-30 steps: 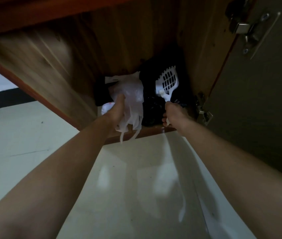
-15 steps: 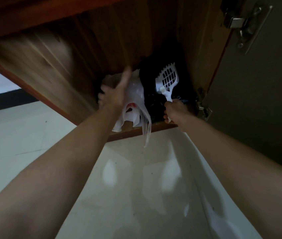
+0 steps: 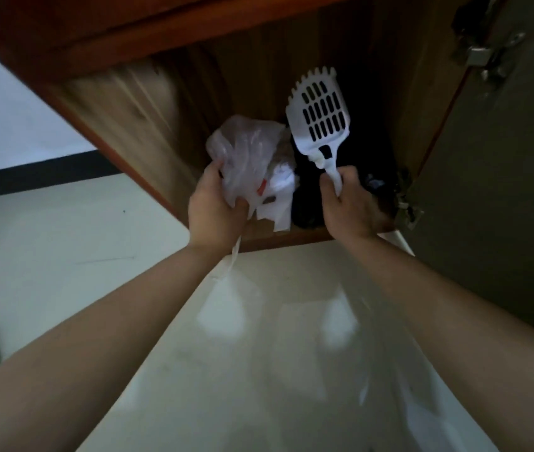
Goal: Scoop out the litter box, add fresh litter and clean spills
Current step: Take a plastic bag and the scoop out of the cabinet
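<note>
The right grip (image 3: 350, 207) is clenched round the lower end of the handle of the white litter scoop (image 3: 319, 114). The slotted, toothed head of the scoop points up and away into the open cabinet (image 3: 148, 125). The left grip (image 3: 216, 210) is closed on a bunch of thin white plastic bags (image 3: 246, 148), fingers and thumb bunching the film, with one loose strap hanging down past the wrist.

The scoop stands just right of the bags and in front of a dark bundle (image 3: 311, 203) on the cabinet floor; whether it touches that bundle cannot be told. The lower hinge (image 3: 409, 207) of the open door (image 3: 503, 158) sits close to the right of the right grip. A glossy pale floor (image 3: 259, 353) lies near, below both arms.

This looks like fetching tools, before any scooping begins. The main risk is on the left: the bags are tangled together, so pulling one could drag the whole clump out over the cabinet edge onto the floor. The dangling strap could also snag. On the right, the hold sits low on the handle, so the head may swing and catch the dark bundle or the hinge.
</note>
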A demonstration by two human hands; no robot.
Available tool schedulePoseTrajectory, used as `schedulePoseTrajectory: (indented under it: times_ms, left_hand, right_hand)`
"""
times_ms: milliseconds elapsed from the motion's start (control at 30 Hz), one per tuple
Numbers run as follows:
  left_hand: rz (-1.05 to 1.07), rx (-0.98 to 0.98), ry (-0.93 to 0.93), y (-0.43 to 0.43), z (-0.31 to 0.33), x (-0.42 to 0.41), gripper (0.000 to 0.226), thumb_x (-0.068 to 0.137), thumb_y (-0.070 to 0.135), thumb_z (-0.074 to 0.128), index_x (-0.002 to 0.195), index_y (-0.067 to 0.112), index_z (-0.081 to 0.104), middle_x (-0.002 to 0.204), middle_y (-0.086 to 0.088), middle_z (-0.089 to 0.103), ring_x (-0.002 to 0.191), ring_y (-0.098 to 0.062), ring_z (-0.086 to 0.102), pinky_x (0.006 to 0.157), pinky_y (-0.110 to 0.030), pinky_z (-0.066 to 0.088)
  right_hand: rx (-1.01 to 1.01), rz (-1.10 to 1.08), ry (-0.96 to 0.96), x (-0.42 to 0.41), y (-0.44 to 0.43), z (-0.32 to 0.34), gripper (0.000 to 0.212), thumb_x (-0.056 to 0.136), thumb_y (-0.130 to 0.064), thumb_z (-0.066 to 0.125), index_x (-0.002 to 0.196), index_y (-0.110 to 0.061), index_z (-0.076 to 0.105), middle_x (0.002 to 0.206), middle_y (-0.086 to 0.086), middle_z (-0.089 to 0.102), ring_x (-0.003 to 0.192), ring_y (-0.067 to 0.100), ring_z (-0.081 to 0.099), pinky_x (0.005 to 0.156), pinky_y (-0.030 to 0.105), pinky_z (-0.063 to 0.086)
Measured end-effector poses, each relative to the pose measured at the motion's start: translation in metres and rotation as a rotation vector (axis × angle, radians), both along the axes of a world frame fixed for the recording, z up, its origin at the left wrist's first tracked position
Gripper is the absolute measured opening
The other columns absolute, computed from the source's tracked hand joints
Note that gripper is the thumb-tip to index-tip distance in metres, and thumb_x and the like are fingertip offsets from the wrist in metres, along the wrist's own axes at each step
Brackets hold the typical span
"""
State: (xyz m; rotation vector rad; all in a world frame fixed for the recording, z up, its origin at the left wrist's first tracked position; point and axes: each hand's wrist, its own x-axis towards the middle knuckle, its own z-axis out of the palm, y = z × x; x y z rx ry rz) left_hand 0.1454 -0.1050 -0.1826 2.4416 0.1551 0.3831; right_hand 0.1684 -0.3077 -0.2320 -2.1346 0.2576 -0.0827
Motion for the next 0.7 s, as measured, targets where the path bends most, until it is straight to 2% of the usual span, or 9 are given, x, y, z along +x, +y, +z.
schedulePoseTrajectory:
  times_ms: [67, 200, 267, 333, 433, 567, 700]
  left_hand:
    - [-0.008, 0.009, -0.010, 0.008, 0.011, -0.024, 0.062, 0.086, 0.018, 0.065, 0.142, 0.015, 0.039, 0.130, -0.004, 0.058, 0.115, -0.021, 0.059, 0.097, -0.038, 0.051]
    - [0.087, -0.040, 0.056, 0.027, 0.018, -0.075, 0.065, 0.086, 0.014, 0.066, 0.143, 0.025, 0.035, 0.133, 0.000, 0.054, 0.116, -0.016, 0.056, 0.092, -0.024, 0.046]
    - [0.119, -0.066, 0.062, 0.040, 0.013, -0.098, 0.066, 0.086, 0.015, 0.067, 0.142, 0.027, 0.035, 0.120, 0.002, 0.058, 0.100, -0.007, 0.058, 0.080, -0.014, 0.044]
    - [0.142, -0.037, 0.070, 0.053, 0.003, -0.106, 0.068, 0.087, 0.023, 0.069, 0.145, 0.024, 0.033, 0.107, 0.004, 0.057, 0.086, -0.005, 0.057, 0.066, -0.007, 0.039]
    - [0.207, -0.056, 0.030, 0.071, -0.013, -0.113, 0.070, 0.087, 0.023, 0.069, 0.146, 0.021, 0.032, 0.108, 0.003, 0.054, 0.089, -0.009, 0.055, 0.070, -0.010, 0.039]
    - [0.263, -0.198, 0.034, 0.089, -0.021, -0.156, 0.068, 0.084, 0.017, 0.066, 0.145, 0.020, 0.034, 0.100, 0.002, 0.055, 0.086, -0.010, 0.057, 0.073, -0.021, 0.047]
    - [0.281, -0.220, 0.112, 0.112, -0.012, -0.208, 0.064, 0.082, 0.008, 0.063, 0.141, 0.018, 0.040, 0.121, -0.002, 0.053, 0.105, -0.017, 0.056, 0.083, -0.022, 0.041]
  right_hand:
    - [0.055, -0.010, -0.004, -0.009, 0.014, -0.005, 0.030, 0.100, -0.043, 0.042, 0.109, -0.014, 0.048, 0.094, 0.012, 0.061, 0.089, 0.033, 0.060, 0.070, 0.034, 0.040]
    - [0.196, -0.008, 0.075, -0.038, 0.048, -0.006, 0.033, 0.100, -0.044, 0.040, 0.112, -0.014, 0.048, 0.108, 0.011, 0.063, 0.099, 0.031, 0.060, 0.080, 0.037, 0.047]
    - [0.177, 0.034, 0.091, -0.045, 0.061, -0.004, 0.033, 0.101, -0.044, 0.039, 0.111, -0.014, 0.047, 0.108, 0.010, 0.063, 0.099, 0.031, 0.059, 0.079, 0.036, 0.045]
    - [0.136, 0.027, 0.093, -0.044, 0.071, -0.001, 0.035, 0.102, -0.044, 0.036, 0.111, -0.011, 0.046, 0.105, 0.012, 0.062, 0.095, 0.029, 0.058, 0.076, 0.035, 0.041]
    - [0.131, -0.006, 0.102, -0.039, 0.090, 0.003, 0.043, 0.101, -0.048, 0.033, 0.117, -0.010, 0.045, 0.102, 0.009, 0.058, 0.091, 0.027, 0.057, 0.081, 0.038, 0.046]
    - [0.153, -0.026, 0.143, -0.066, 0.109, 0.022, 0.055, 0.089, -0.060, 0.029, 0.121, -0.018, 0.045, 0.107, 0.016, 0.065, 0.091, 0.038, 0.066, 0.081, 0.054, 0.055]
    - [0.094, 0.028, 0.177, -0.130, 0.122, 0.044, 0.040, 0.095, -0.055, 0.034, 0.115, -0.023, 0.045, 0.104, 0.014, 0.064, 0.089, 0.036, 0.066, 0.079, 0.052, 0.057]
